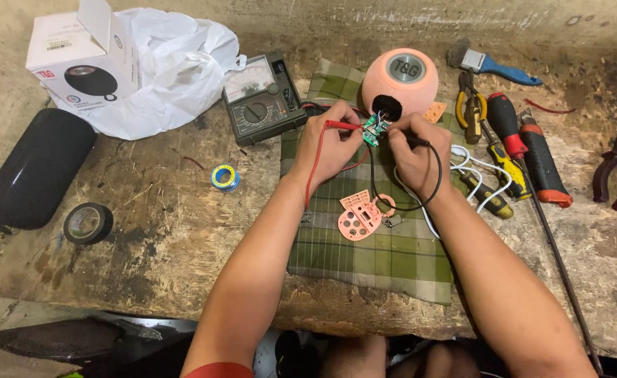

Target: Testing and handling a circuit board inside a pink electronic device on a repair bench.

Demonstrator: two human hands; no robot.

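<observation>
My left hand (329, 143) pinches the red probe (342, 125) onto the green circuit board (373, 130). My right hand (415, 150) grips the black probe (401, 138) there too.

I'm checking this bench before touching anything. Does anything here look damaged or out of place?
The pink round speaker is opened: a dark hole gapes in its side, and its small green circuit board hangs out on wires. A pink plastic cover piece lies loose on the checked cloth.
</observation>
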